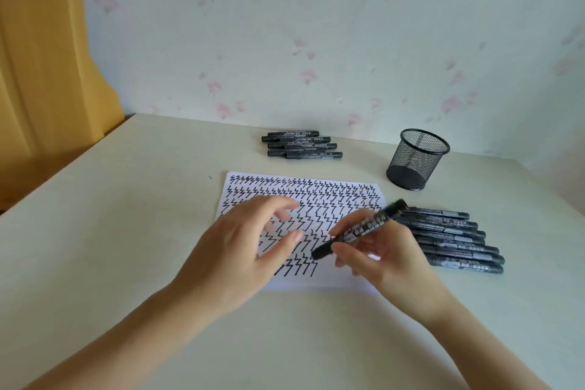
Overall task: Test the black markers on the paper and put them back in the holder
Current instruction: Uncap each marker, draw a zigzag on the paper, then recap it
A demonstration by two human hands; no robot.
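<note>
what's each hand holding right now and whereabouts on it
The right hand pinches a black marker around its barrel's lower middle, near the cap end. The left hand holds nothing.

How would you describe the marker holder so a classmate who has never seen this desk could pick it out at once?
Start at the white paper covered in black zigzags in the middle of the table. Look past its far right corner, towards the wall: the holder stands there. It is the only upright black mesh cup; everything else nearby is markers lying flat.
</note>
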